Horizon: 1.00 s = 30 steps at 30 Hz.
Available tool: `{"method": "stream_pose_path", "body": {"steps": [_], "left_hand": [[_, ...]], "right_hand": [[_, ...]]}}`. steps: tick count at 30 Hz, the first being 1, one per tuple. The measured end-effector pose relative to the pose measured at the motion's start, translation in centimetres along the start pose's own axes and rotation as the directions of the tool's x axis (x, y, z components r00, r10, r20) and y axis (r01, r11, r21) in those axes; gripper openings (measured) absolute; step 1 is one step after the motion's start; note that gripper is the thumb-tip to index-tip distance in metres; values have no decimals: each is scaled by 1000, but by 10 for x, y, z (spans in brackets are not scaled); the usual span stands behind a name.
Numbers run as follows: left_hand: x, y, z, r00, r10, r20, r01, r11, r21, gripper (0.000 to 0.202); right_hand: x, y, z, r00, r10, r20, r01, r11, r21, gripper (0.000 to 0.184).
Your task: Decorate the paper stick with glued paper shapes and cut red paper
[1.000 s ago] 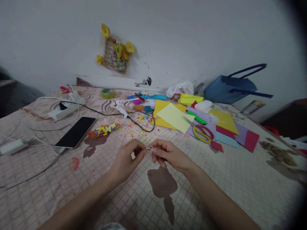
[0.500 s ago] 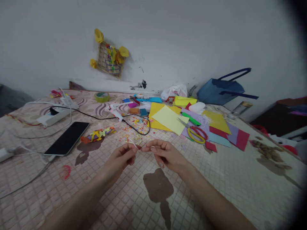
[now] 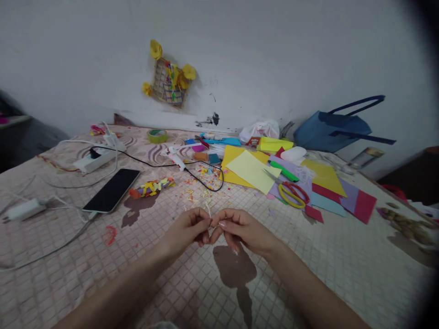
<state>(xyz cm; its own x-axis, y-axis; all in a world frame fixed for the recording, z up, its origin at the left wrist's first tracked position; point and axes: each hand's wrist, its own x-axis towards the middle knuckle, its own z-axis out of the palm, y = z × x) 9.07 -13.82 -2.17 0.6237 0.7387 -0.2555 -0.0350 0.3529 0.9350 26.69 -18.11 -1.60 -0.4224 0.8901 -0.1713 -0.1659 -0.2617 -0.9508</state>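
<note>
My left hand and my right hand meet fingertip to fingertip above the patterned tablecloth. A thin white strip, like string or narrow paper, sticks up from the pinched fingers of my left hand. My right hand is closed in a pinch against it; what lies between those fingertips is mostly hidden. Just beyond my hands lie tiny coloured paper scraps. To their left is a small bundle of twisted yellow, orange and purple paper.
On the left are a phone, a power strip and cables. A white glue gun with a black cord sits behind the scraps. Scissors, a green cutter and coloured paper sheets lie to the right, with a blue bag behind.
My hands have come closer together, and their fingertips now touch. The white strip stands more upright at my left fingers. The whole view has shifted, so the table's things appear farther right.
</note>
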Motion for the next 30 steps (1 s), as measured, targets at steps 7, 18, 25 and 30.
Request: {"method": "stream_pose_path", "body": {"steps": [7, 18, 25, 30], "left_hand": [[1, -2, 0, 992, 4, 122, -13, 997, 75, 25], [-2, -2, 3, 963, -149, 224, 122, 984, 128, 19], [-3, 0, 2, 973, -123, 194, 102, 988, 115, 18], [-1, -5, 4, 969, -74, 235, 71, 997, 19, 20]], "right_hand": [[-1, -1, -2, 998, 6, -68, -13, 993, -113, 23], [2, 0, -2, 999, 15, -44, -18, 999, -50, 23], [1, -1, 0, 996, 10, -93, -18, 997, -79, 25], [2, 3, 5, 989, -29, -147, 6, 988, -156, 25]]}}
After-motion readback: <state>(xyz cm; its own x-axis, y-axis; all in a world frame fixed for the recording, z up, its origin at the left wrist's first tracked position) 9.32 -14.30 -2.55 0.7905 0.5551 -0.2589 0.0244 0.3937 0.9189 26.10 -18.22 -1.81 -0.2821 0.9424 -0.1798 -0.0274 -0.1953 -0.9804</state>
